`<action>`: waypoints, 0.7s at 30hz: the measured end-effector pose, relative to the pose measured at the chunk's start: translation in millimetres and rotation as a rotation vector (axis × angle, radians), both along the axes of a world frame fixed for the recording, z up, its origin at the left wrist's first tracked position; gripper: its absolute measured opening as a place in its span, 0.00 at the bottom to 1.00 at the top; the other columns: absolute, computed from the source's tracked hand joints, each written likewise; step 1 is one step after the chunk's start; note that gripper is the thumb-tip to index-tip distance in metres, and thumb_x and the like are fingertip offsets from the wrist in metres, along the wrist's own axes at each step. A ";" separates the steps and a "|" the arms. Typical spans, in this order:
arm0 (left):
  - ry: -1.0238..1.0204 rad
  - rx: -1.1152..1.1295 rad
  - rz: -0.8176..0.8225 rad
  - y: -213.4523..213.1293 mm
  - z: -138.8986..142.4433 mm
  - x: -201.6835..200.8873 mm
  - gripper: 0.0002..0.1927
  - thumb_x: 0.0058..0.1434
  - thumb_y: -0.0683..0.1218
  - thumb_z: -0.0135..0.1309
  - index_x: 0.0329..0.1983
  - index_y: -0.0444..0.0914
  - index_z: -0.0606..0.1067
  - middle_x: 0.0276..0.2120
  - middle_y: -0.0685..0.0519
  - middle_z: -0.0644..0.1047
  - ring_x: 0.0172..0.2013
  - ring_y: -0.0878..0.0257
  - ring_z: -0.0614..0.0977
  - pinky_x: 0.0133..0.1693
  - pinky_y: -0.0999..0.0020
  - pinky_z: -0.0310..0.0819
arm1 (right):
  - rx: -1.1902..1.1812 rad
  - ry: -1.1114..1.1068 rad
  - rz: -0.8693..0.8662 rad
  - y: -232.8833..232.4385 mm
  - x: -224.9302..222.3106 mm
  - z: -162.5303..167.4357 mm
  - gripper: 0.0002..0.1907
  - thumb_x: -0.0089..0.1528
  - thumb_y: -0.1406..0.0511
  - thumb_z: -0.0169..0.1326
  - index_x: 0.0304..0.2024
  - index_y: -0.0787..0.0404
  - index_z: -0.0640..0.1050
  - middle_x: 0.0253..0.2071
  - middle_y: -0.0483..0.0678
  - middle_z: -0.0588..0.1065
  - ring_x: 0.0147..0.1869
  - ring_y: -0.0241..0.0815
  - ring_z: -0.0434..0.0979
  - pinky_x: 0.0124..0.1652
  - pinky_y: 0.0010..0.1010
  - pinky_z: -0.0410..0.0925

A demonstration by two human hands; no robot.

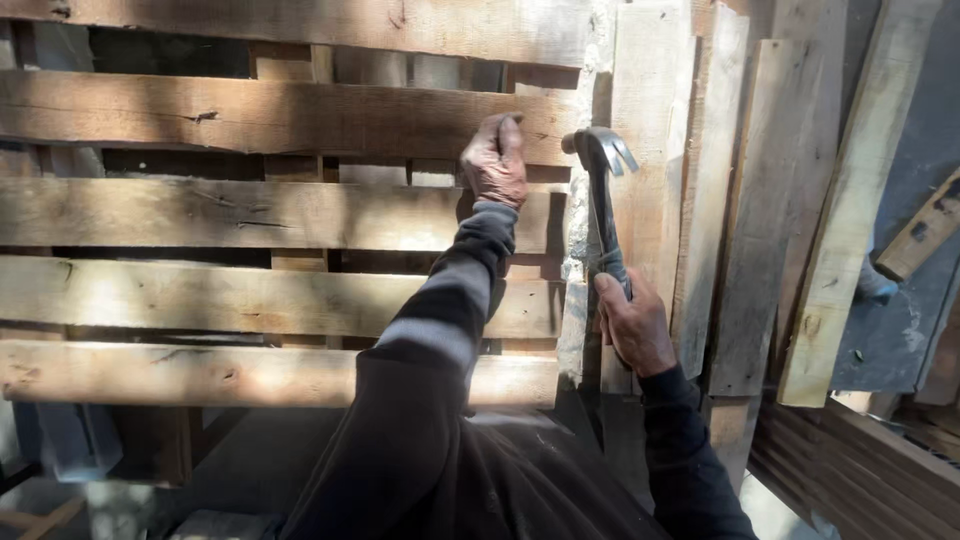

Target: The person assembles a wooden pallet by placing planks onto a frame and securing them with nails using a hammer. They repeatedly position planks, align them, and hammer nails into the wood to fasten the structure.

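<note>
Against the right end of a wooden pallet, the claw hammer [603, 200] stands nearly upright, its long axis running up and down with a slight lean, the metal head at the top and the forked claw pointing right toward the leaning boards. The right hand [632, 325] wraps the lower part of the handle, fingers curled tight around it, so the hammer sits just beside the pallet's end and the rough vertical post there. The left hand [494, 160] reaches up on a dark-sleeved arm and rests on the second slat [250, 115] from the top; its fingers are bent together against the wood near the slat's right end, though whether they pinch anything cannot be told. The pallet [200, 290] stands on edge, its weathered horizontal slats separated by dark gaps. To the right, several loose planks [770, 200] lean upright against one another. Sunlight and shadow fall in patches across the wood.
</note>
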State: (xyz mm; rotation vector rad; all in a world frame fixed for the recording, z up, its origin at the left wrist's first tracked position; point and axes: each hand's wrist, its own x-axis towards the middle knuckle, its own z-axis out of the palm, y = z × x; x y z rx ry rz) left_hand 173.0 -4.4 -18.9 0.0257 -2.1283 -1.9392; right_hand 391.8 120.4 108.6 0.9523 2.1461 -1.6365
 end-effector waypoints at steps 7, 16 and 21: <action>-0.604 0.860 -0.274 -46.1 30.8 20.9 0.15 0.66 0.46 0.53 0.53 0.36 0.75 0.31 0.52 0.80 0.18 0.72 0.66 0.16 0.75 0.55 | 0.191 -0.035 0.000 -19.1 101.5 -2.7 0.19 0.64 0.51 0.55 0.42 0.61 0.76 0.19 0.43 0.66 0.20 0.33 0.66 0.21 0.30 0.61; -0.881 1.062 -0.417 -51.7 54.1 64.3 0.09 0.66 0.47 0.57 0.41 0.36 0.75 0.33 0.53 0.79 0.27 0.67 0.74 0.29 0.70 0.69 | 0.070 -0.100 0.026 -23.6 92.3 -33.3 0.25 0.63 0.45 0.54 0.39 0.61 0.76 0.22 0.41 0.69 0.26 0.30 0.67 0.26 0.28 0.63; -0.816 0.786 -0.590 -47.4 47.5 67.9 0.09 0.65 0.46 0.61 0.43 0.36 0.82 0.28 0.58 0.76 0.25 0.69 0.71 0.27 0.74 0.67 | -0.034 0.062 0.028 -20.3 109.1 -29.4 0.21 0.66 0.48 0.53 0.41 0.60 0.75 0.23 0.39 0.68 0.25 0.29 0.66 0.24 0.26 0.63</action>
